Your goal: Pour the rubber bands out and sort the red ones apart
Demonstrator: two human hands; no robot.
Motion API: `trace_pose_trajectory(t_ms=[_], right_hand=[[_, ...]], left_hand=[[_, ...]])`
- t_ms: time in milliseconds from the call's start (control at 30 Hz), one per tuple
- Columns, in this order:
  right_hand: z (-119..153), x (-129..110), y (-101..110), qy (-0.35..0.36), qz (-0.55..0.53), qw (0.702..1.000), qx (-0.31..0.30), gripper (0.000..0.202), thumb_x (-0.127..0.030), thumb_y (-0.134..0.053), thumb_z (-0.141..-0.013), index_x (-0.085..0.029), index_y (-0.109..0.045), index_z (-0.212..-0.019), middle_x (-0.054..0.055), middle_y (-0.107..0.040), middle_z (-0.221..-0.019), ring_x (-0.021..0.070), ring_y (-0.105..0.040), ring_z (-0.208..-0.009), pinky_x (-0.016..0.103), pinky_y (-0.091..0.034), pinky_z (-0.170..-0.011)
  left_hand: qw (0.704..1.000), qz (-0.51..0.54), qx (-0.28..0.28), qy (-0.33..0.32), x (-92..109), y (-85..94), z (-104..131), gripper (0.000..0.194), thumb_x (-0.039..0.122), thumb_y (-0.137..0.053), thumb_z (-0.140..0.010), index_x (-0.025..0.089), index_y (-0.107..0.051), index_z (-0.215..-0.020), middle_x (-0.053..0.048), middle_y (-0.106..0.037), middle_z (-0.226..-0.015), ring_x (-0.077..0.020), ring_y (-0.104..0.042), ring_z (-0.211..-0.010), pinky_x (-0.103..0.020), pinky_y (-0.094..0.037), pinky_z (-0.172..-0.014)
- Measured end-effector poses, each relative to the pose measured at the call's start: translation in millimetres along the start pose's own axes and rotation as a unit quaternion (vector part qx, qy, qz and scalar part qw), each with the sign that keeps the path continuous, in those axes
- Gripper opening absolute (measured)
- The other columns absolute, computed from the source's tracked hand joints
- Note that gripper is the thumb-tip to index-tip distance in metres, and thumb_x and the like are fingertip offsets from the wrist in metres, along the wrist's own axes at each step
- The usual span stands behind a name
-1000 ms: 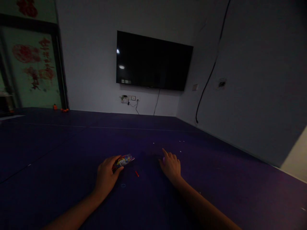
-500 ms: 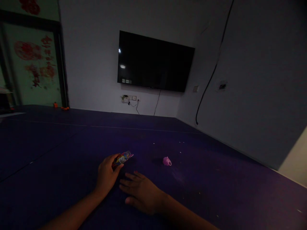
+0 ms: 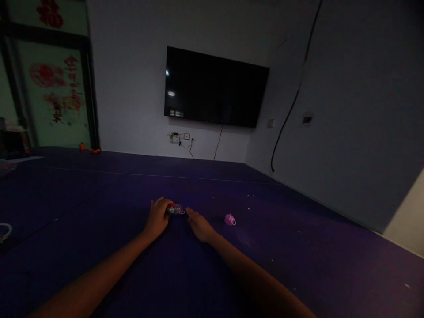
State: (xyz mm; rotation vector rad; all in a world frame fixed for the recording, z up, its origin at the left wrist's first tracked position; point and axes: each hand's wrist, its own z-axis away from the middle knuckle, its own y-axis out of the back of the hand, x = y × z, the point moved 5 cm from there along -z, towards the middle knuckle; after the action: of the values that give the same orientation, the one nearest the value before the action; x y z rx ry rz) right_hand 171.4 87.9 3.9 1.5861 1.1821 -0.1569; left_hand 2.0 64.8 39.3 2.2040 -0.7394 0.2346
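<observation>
Clasping an oblong, clear-plastic, multicolour-filled container (image 3: 176, 209) in the curled left hand (image 3: 158, 217), pointing it lengthwise at the adjacent right hand (image 3: 200, 226) of untellable grip, short of the purple floor's (image 3: 318, 260) far edge.

You're in a home, looks like a living room: wall-mounted flat-screen TV (image 3: 215, 88), wall sockets (image 3: 187, 136) below, pale-green door (image 3: 36, 123) with red Chinese lettering (image 3: 72, 73).

The floor (image 3: 172, 282) is purple and carries a pink cap (image 3: 229, 220), scattered white specks (image 3: 248, 209), orange items (image 3: 95, 151) at far left and, apparently, a white ring (image 3: 9, 230) at the left edge.
</observation>
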Motion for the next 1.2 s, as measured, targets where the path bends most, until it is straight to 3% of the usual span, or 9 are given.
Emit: trace_pose_trajectory(t_ms=[100, 167, 367, 633, 800, 867, 967, 1100, 1200], right_hand=[[-11, 15, 5, -0.070, -0.186, 0.973, 0.115, 0.046, -0.034, -0.038, -0.089, -0.014, -0.055, -0.127, 0.013, -0.052, -0.133, 0.0232, -0.046, -0.125, 0.044, -0.032, -0.106], [-14, 22, 4, -0.103, -0.283, 0.944, 0.134, 0.047, -0.037, -0.043, -0.086, -0.016, -0.055, -0.127, 0.013, -0.056, -0.129, 0.0250, -0.052, -0.119, 0.045, -0.036, -0.103], [-17, 17, 0, -0.078, -0.339, 0.934, 0.074, 0.060, -0.043, -0.069, -0.070, -0.020, -0.056, -0.124, 0.010, -0.066, -0.113, 0.0257, -0.060, -0.106, 0.045, -0.044, -0.094], [-9, -11, 1, 0.026, -0.339, 0.940, 0.013, 0.057, -0.050, -0.070, -0.068, -0.021, -0.061, -0.117, 0.004, -0.068, -0.107, 0.0229, -0.063, -0.098, 0.040, -0.047, -0.091], [-8, -12, 11, 0.017, -0.342, 0.938, 0.056, 0.056, -0.052, -0.070, -0.067, -0.020, -0.064, -0.113, 0.006, -0.068, -0.107, 0.0246, -0.062, -0.101, 0.043, -0.047, -0.092], [-8, -10, 12, 0.009, -0.335, 0.940, 0.068, 0.055, -0.051, -0.071, -0.066, -0.020, -0.065, -0.111, 0.006, -0.069, -0.105, 0.0250, -0.063, -0.099, 0.044, -0.049, -0.089], [-10, -5, 9, -0.001, -0.331, 0.940, 0.076, 0.057, -0.049, -0.074, -0.063, -0.020, -0.065, -0.111, 0.006, -0.070, -0.102, 0.0259, -0.063, -0.098, 0.046, -0.050, -0.088], [-11, 2, 6, 0.000, -0.324, 0.942, 0.087, 0.059, -0.050, -0.075, -0.060, -0.021, -0.065, -0.110, 0.005, -0.070, -0.102, 0.0258, -0.065, -0.095, 0.045, -0.050, -0.086], [-8, 5, 15, -0.011, -0.264, 0.952, 0.158, 0.053, -0.054, -0.068, -0.068, -0.018, -0.066, -0.106, 0.008, -0.070, -0.101, 0.0241, -0.065, -0.092, 0.039, -0.051, -0.083]], left_hand=[[1.000, -0.007, -0.015, -0.017, 3, -8.5, -8, 0.051, -0.008, -0.041, -0.063, 0.019, -0.057, -0.103, -0.008, -0.063, -0.112, -0.0308, -0.043, -0.124, -0.064, -0.025, -0.101], [0.999, -0.015, -0.020, -0.039, 9, -11.9, -9, 0.052, -0.008, -0.039, -0.064, 0.019, -0.057, -0.104, -0.009, -0.063, -0.115, -0.0304, -0.041, -0.126, -0.064, -0.024, -0.102], [0.995, -0.047, -0.016, -0.092, 18, -16.3, -13, 0.057, -0.009, -0.038, -0.062, 0.021, -0.060, -0.105, -0.008, -0.059, -0.124, -0.0292, -0.036, -0.131, -0.065, -0.021, -0.104], [0.988, -0.044, 0.001, -0.145, 27, -16.9, -10, 0.057, -0.007, -0.040, -0.070, 0.025, -0.061, -0.112, -0.008, -0.045, -0.139, -0.0286, -0.024, -0.138, -0.061, -0.018, -0.107], [0.992, 0.101, 0.076, -0.004, 15, -19.9, -8, 0.072, 0.004, -0.051, -0.073, 0.024, -0.032, -0.140, -0.011, -0.021, -0.153, -0.0289, -0.014, -0.140, -0.055, -0.021, -0.108], [0.972, 0.217, 0.046, 0.074, 8, -29.4, -8, 0.074, 0.012, -0.056, -0.073, 0.019, -0.028, -0.141, -0.016, -0.033, -0.147, -0.0289, -0.033, -0.134, -0.049, -0.032, -0.105], [0.906, 0.388, -0.073, 0.153, 9, -45.6, -8, 0.055, 0.020, -0.058, -0.074, 0.015, -0.046, -0.128, -0.013, -0.063, -0.118, -0.0262, -0.060, -0.108, -0.042, -0.046, -0.093], [0.866, 0.452, -0.086, 0.197, 13, -43.5, -5, 0.039, 0.034, -0.065, -0.073, 0.014, -0.060, -0.106, -0.010, -0.070, -0.104, -0.0252, -0.064, -0.101, -0.037, -0.048, -0.090], [0.851, 0.468, -0.094, 0.219, 13, -44.2, -4, 0.038, 0.035, -0.068, -0.071, 0.014, -0.061, -0.102, -0.010, -0.070, -0.103, -0.0246, -0.064, -0.099, -0.035, -0.050, -0.085]])
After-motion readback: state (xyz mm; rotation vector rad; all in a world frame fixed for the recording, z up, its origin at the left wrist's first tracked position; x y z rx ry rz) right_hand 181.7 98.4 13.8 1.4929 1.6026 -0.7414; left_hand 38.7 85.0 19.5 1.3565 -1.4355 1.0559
